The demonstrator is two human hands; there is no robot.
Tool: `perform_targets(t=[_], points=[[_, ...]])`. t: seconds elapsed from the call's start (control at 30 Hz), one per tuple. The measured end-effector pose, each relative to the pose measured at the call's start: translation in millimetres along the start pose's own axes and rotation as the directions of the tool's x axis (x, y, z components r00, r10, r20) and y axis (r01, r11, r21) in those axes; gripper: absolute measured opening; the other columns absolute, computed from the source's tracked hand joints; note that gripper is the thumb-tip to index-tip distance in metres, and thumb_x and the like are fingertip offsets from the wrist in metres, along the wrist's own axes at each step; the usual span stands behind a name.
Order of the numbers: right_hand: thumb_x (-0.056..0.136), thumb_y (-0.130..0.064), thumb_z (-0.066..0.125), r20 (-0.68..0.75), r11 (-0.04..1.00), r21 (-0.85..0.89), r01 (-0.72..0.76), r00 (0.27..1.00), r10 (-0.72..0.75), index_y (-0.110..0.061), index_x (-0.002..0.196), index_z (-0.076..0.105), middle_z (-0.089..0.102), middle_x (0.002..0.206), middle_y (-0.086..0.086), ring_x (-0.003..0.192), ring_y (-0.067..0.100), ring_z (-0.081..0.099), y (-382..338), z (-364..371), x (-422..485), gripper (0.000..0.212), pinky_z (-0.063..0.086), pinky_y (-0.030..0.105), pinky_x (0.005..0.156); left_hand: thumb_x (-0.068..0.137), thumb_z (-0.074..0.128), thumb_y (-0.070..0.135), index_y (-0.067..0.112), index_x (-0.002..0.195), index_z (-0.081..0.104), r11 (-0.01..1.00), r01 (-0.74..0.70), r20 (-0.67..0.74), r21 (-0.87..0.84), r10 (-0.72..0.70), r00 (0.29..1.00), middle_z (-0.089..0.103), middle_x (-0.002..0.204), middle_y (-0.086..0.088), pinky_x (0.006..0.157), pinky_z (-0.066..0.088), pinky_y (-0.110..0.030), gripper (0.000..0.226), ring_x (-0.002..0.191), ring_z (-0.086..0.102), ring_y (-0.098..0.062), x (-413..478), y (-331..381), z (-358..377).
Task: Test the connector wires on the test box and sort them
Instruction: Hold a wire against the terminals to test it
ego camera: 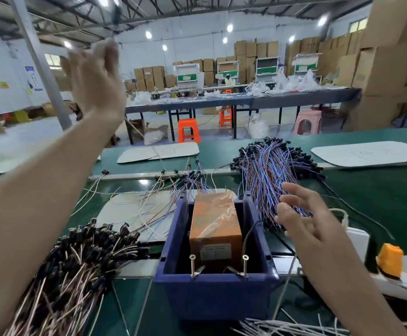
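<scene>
The test box, a blue bin (215, 294) holding an orange block (215, 224) with two upright screws (245, 264) at its near end, stands in front of me on the green table. My left hand (98, 78) is raised high and blurred, fingers spread, holding nothing. My right hand (302, 214) hovers with straight, spread fingers over the near ends of a big bundle of blue and purple connector wires (272, 170). A pile of brown wires with black connectors (76, 263) lies at the left. Loose wires (173, 187) lie behind the bin.
White boards (372, 154) lie on the table at the back and under the loose wires. A white power strip with an orange plug (389, 260) sits at the right. More white wires (289, 326) lie near the front edge. Benches, stools and cartons fill the hall behind.
</scene>
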State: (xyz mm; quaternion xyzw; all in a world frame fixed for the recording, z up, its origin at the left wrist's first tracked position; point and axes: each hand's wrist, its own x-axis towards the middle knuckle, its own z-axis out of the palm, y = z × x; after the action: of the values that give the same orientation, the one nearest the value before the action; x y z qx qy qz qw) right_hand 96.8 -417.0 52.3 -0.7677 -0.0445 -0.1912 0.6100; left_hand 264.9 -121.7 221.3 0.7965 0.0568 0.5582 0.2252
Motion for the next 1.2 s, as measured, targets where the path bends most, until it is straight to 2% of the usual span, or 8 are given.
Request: perform_targets(t=[0.23, 0.4, 0.5, 0.7, 0.77, 0.87, 1.03, 1.2], points=[[0.093, -0.048, 0.050, -0.002, 0.997, -0.071, -0.026, 1.000, 0.026, -0.054, 0.118, 0.049, 0.055, 0.121, -0.025, 0.087, -0.013, 0.057, 6.6, -0.8, 0.5, 0.026, 0.040, 0.003, 0.065, 0.106, 0.045, 0.021, 0.008, 0.112, 0.065, 0.998, 0.033, 0.454, 0.058, -0.056, 0.889, 0.069, 0.105, -0.019, 0.071, 0.046, -0.041, 0.024, 0.087, 0.059, -0.033, -34.9, -30.8, 51.8], [0.087, -0.059, 0.045, 0.002, 0.994, -0.109, -0.010, 1.000, 0.011, -0.058, 0.118, 0.046, 0.052, 0.121, -0.028, 0.090, -0.014, 0.055, 9.2, -1.7, 3.4, 0.031, 0.040, 0.012, 0.067, 0.098, 0.043, -0.001, 0.001, 0.093, 0.051, 0.899, -0.041, 0.819, 0.435, -0.377, 0.433, 0.059, 0.105, -0.024, 0.057, 0.053, -0.034, 0.010, 0.084, 0.058, -0.035, -85.0, -81.2, 68.4], [0.093, -0.051, 0.047, 0.012, 0.991, -0.133, 0.012, 1.000, -0.010, -0.057, 0.121, 0.047, 0.052, 0.121, -0.028, 0.091, -0.016, 0.055, 10.8, -1.5, 3.7, 0.028, 0.042, 0.006, 0.064, 0.094, 0.037, -0.001, 0.003, 0.105, 0.049, 0.856, -0.118, 0.842, 0.504, -0.456, 0.288, 0.059, 0.107, -0.023, 0.055, 0.052, -0.035, 0.016, 0.078, 0.057, -0.029, -103.2, -118.4, 56.9], [0.097, -0.047, 0.047, 0.051, 0.979, -0.191, 0.079, 0.996, -0.070, -0.052, 0.128, 0.046, 0.052, 0.126, -0.021, 0.094, -0.021, 0.053, 1.8, 3.3, -1.4, 0.032, 0.042, 0.003, 0.065, 0.100, 0.046, 0.016, 0.003, 0.124, 0.060, 0.855, -0.277, 0.894, 0.439, -0.382, 0.236, 0.066, 0.117, -0.011, 0.076, 0.052, -0.029, 0.031, 0.092, 0.061, -0.024, -98.9, -154.4, -3.9], [0.097, -0.046, 0.047, 0.061, 0.971, -0.207, 0.120, 0.992, -0.109, -0.049, 0.129, 0.047, 0.052, 0.129, -0.018, 0.095, -0.025, 0.050, -5.5, 7.2, -5.5, 0.032, 0.043, 0.001, 0.065, 0.103, 0.047, 0.023, 0.010, 0.120, 0.064, 0.844, -0.340, 0.891, 0.414, -0.300, 0.341, 0.066, 0.118, -0.008, 0.096, 0.049, -0.035, 0.027, 0.104, 0.061, -0.024, -97.8, -157.8, -31.4], [0.098, -0.043, 0.048, 0.101, 0.952, -0.234, 0.198, 0.979, -0.178, -0.047, 0.131, 0.048, 0.051, 0.133, -0.013, 0.102, -0.024, 0.050, -19.1, 13.9, -16.1, 0.033, 0.043, -0.001, 0.068, 0.105, 0.045, 0.025, 0.013, 0.113, 0.065, 0.879, -0.315, 0.850, 0.359, -0.167, 0.500, 0.069, 0.106, -0.004, 0.087, 0.056, -0.038, 0.024, 0.089, 0.065, -0.018, -103.8, -150.7, -70.6], [0.098, -0.039, 0.048, 0.096, 0.921, -0.249, 0.300, 0.954, -0.285, -0.049, 0.125, 0.051, 0.056, 0.121, -0.008, 0.102, 0.004, 0.060, -42.5, 25.7, -47.3, 0.029, 0.047, 0.024, 0.079, 0.104, 0.045, 0.042, 0.022, 0.098, 0.061, 0.872, -0.425, 0.947, 0.245, -0.120, 0.299, 0.065, 0.091, 0.010, 0.067, 0.053, -0.022, 0.026, 0.078, 0.064, -0.006, -162.1, -132.4, -120.9], [0.100, -0.032, 0.048, 0.044, 0.889, -0.258, 0.379, 0.923, -0.382, -0.034, 0.121, 0.061, 0.054, 0.116, -0.012, 0.103, -0.005, 0.055, -45.8, 36.0, -88.4, 0.025, 0.044, 0.010, 0.081, 0.102, 0.050, 0.043, 0.017, 0.118, 0.055, 0.660, -0.652, 0.907, 0.375, -0.113, 0.406, 0.059, 0.120, -0.002, 0.083, 0.047, -0.035, 0.031, 0.117, 0.054, -0.022, -231.1, -124.6, -128.7]])
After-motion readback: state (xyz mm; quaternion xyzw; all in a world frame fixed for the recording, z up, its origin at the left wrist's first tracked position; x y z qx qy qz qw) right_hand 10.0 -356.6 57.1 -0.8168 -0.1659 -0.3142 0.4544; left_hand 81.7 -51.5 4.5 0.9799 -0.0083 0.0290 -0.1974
